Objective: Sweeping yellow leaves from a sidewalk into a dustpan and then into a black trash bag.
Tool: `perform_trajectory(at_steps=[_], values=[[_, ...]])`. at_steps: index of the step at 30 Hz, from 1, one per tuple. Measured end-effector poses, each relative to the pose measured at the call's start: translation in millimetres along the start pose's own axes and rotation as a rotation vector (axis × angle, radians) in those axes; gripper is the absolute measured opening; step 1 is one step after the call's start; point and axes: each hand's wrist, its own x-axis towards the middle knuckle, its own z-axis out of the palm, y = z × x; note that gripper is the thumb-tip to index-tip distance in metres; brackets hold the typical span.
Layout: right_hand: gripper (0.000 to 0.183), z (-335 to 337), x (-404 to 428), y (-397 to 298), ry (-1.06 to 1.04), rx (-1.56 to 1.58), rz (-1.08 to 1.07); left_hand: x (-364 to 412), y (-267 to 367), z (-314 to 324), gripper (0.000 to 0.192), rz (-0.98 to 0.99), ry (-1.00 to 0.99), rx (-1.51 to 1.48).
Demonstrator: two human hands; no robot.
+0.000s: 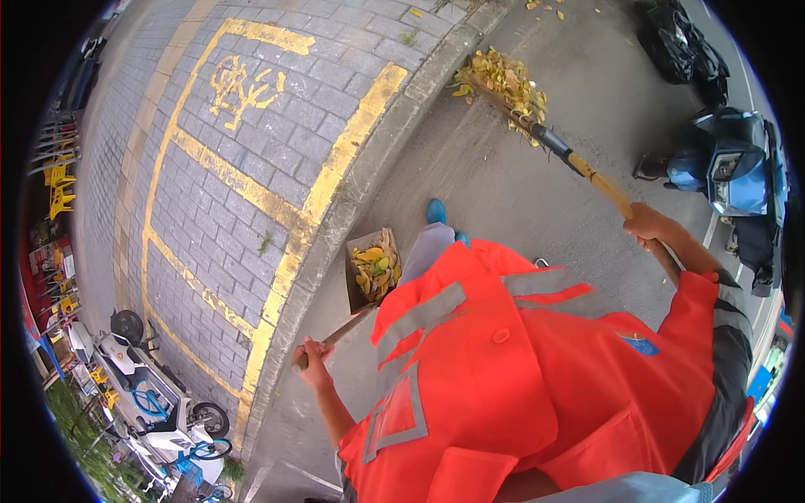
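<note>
My left hand (312,363) grips the wooden handle (348,328) of a long-handled dustpan (356,243). Yellow and brown leaves (374,267) lie inside the pan, which is beside my leg near the kerb. Around the wooden shaft (602,187) of a broom, my right hand (654,227) is closed. The shaft runs away from me through a dark sleeve (553,141) to the broom head, largely hidden among a heap of yellow leaves (503,78). That heap lies on the road close to the kerb, apart from the dustpan.
A stone kerb (383,165) separates the road from the paved sidewalk (305,119), which has yellow parking lines. A blue scooter (729,166) and black plastic bags (670,47) are at right. White motorbikes (148,402) stand at lower left. Blue shoes (436,212) show below my orange vest (490,371).
</note>
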Motion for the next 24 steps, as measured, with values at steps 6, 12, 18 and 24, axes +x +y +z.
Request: perform_trajectory(at_steps=[6,12,18,24], values=[[0.018,-7.7,-20.4,-9.7,-0.054,-0.045,0.016,27.2,0.9,39.3,0.029,-0.037,-0.027,0.046],[0.02,-43.4,-18.0,-18.1,-0.199,-0.143,-0.012,21.4,12.5,89.6,0.029,-0.078,0.058,0.031],[0.016,-104.3,67.2,3.3,-0.359,-0.148,-0.09,-28.0,17.7,154.6,0.028,-0.046,0.209,-0.015],[0.012,-198.6,144.5,59.8,-0.472,-0.047,0.002,-131.8,45.1,230.9,0.029,-0.001,0.368,-0.073]])
